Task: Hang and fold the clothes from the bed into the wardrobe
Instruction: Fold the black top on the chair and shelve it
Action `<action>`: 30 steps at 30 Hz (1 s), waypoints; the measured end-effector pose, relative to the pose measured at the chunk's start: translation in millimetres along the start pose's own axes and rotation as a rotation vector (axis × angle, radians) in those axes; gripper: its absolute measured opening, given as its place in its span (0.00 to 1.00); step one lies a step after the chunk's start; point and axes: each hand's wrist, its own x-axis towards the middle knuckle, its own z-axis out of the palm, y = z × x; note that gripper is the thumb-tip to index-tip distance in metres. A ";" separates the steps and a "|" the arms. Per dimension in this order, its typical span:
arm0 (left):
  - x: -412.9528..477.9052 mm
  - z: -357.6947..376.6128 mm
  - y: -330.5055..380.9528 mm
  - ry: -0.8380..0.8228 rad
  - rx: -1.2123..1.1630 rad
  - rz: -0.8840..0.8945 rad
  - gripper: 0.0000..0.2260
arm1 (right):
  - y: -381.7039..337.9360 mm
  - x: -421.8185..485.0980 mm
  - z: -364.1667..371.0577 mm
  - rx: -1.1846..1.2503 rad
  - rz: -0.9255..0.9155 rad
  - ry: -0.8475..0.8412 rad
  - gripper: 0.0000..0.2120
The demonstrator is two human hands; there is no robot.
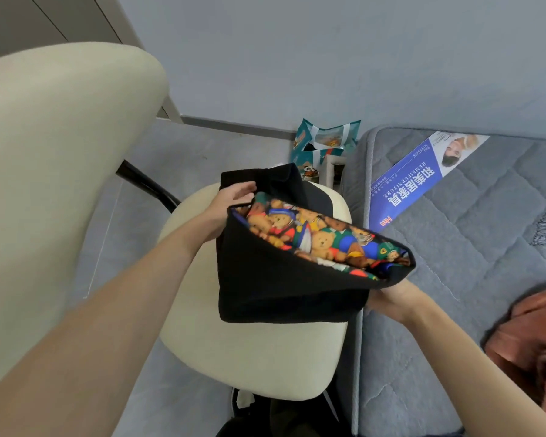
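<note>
Head view: a person stands between a cream chair seat (256,357) and a grey mattress (473,234). Both hands hold a black garment (284,285) in the air above the seat, clear of the bed. It is doubled over loosely, with thick dark fabric outside and a bright teddy-bear print lining showing along the open top edge.

The left hand (230,200) pinches the upper-left edge, fingers lying over the fold. The right hand (391,298) supports the lower-right end from below. Its fingers are hidden by cloth, so I can't tell the grip.

Progress looks partial. This piece seems to be mid-fold and isn't put away. A rust-coloured garment (530,335) lies crumpled on the mattress, still to do. The wardrobe is out of frame, so I can't say what's stored.

A blue label (404,187) sits on the mattress, and snack bags (325,140) sit on the floor by the wall.
</note>
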 end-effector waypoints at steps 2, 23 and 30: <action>-7.4 5.3 -6.8 0.056 -0.152 -0.063 0.16 | -5.2 7.0 -4.1 0.073 0.006 0.068 0.10; -7.7 29.7 -37.8 0.820 0.513 0.254 0.23 | 1.5 105.3 83.3 -1.632 -0.745 0.501 0.26; 17.0 54.6 -71.8 0.558 0.840 0.163 0.25 | 14.6 141.1 66.4 -1.718 -0.498 0.496 0.26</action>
